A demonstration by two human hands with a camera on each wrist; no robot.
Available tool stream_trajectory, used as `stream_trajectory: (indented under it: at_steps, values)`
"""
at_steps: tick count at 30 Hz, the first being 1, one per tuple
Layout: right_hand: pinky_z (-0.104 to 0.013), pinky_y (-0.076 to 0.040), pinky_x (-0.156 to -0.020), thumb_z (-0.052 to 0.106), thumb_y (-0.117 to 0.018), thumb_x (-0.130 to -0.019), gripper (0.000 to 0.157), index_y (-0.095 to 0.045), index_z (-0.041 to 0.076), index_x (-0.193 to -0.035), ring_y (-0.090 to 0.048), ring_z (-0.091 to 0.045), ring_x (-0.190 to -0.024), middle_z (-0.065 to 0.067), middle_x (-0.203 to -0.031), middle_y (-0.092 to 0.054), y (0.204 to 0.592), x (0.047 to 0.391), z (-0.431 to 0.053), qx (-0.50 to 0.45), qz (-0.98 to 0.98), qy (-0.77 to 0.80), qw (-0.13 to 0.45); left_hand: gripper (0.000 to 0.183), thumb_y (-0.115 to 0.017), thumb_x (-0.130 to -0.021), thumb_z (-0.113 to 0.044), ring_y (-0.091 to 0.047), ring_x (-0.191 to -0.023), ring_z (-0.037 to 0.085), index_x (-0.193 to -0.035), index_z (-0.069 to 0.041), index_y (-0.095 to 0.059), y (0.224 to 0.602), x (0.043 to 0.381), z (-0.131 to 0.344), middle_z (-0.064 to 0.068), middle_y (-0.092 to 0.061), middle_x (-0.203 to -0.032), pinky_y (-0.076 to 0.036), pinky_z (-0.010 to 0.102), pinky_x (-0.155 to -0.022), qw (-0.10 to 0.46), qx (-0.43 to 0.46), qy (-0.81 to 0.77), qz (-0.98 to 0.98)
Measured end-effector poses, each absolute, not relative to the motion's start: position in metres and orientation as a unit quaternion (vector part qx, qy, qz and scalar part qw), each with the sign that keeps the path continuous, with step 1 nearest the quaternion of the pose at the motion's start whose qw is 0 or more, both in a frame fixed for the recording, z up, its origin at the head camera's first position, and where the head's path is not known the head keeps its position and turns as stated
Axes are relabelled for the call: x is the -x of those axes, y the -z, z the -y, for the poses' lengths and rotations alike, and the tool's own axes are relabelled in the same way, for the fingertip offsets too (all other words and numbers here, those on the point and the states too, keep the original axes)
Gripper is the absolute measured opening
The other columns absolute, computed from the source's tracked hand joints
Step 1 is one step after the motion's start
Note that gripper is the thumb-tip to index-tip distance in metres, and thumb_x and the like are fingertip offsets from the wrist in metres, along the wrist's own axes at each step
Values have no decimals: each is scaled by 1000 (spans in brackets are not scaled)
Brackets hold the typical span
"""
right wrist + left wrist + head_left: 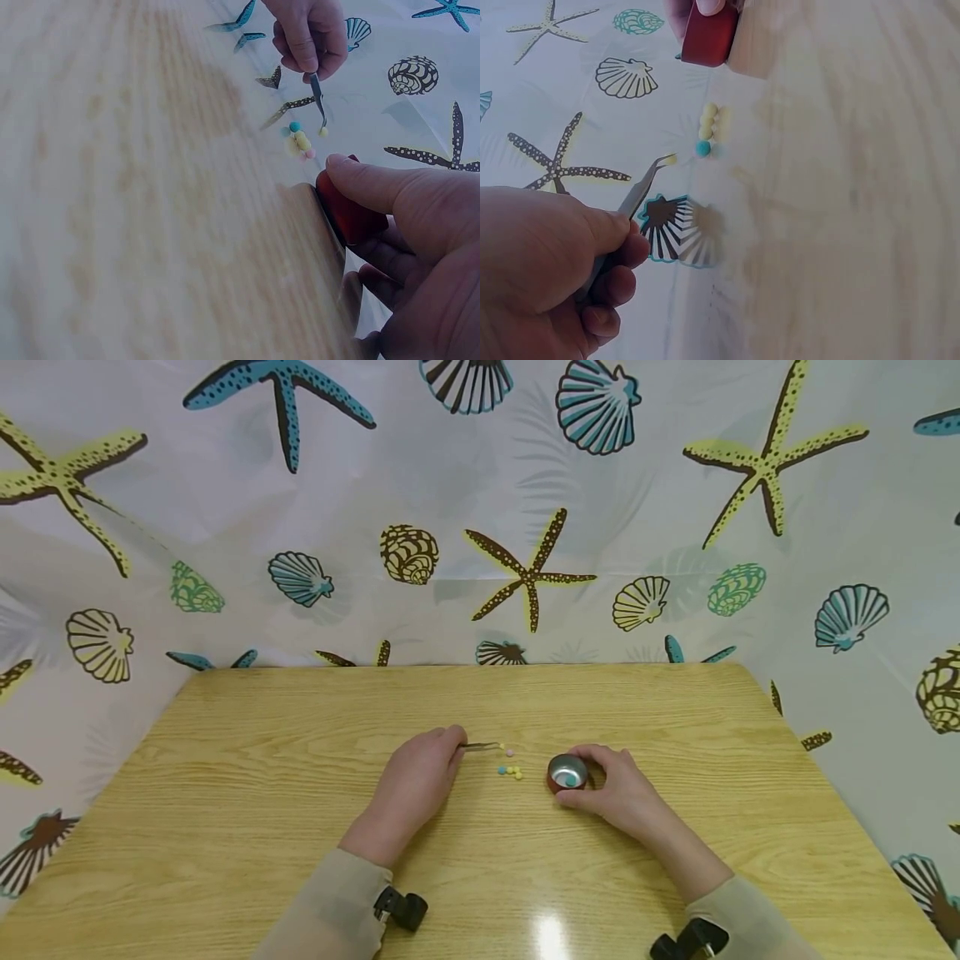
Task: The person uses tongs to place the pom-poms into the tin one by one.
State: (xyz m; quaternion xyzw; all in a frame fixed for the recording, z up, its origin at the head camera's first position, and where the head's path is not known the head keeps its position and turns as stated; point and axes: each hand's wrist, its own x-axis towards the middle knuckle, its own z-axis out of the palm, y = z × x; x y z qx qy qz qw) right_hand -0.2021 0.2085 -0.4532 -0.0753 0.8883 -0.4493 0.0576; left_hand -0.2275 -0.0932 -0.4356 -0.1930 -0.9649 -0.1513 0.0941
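Note:
My left hand (pixel 420 777) pinches a pair of bent-tip tweezers (pixel 636 196). At their tips is a small yellow bead (pixel 670 159). Just beyond it in the head view lies a pale pink bead (pixel 510 752). Several loose beads sit close together on the table nearby, a blue bead (pixel 502 770) beside some yellow beads (pixel 707 120). To the right of them, my right hand (pixel 622 789) grips a small red cup (pixel 351 214) between thumb and fingers. Its inside is silvery, and a blue-green piece (pixel 572 781) shows at the bottom.
The wood-grain table (pixel 247 777) spreads around both hands. Behind it and along both sides hangs a white cloth (pixel 450 460) printed with starfish and shells. Each sleeve carries a black wrist camera (pixel 401 908).

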Motion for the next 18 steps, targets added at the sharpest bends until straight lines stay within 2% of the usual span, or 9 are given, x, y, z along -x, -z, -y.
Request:
stream_trajectory:
  at_steps: [2, 9, 18]
  values:
    - [-75, -16, -127, 31, -95, -92, 64, -67, 10, -144, -9, -59, -163, -15, -146, -67, 453, 202, -208, 76, -888, 449, 57, 8, -69, -112, -13, -67, -79, 22, -117, -7, -71, 434, 227, 92, 5, -73, -95, -58, 41, -72, 95, 193, 157, 964]
    - [-74, -26, -124, 31, -95, -92, 63, -67, 10, -144, -15, -57, -162, -13, -144, -68, 454, 204, -208, 79, -890, 447, 54, 7, -68, -112, -13, -67, -79, 21, -116, -8, -71, 430, 223, 85, 5, -74, -96, -58, 41, -72, 103, 208, 174, 957]
    - [-74, -23, -125, 32, -95, -92, 65, -66, 9, -146, -10, -59, -163, -14, -146, -67, 455, 204, -209, 75, -892, 442, 58, 8, -65, -114, -14, -66, -81, 18, -114, -9, -71, 423, 214, 69, 3, -73, -95, -58, 39, -74, 94, 236, 190, 948]
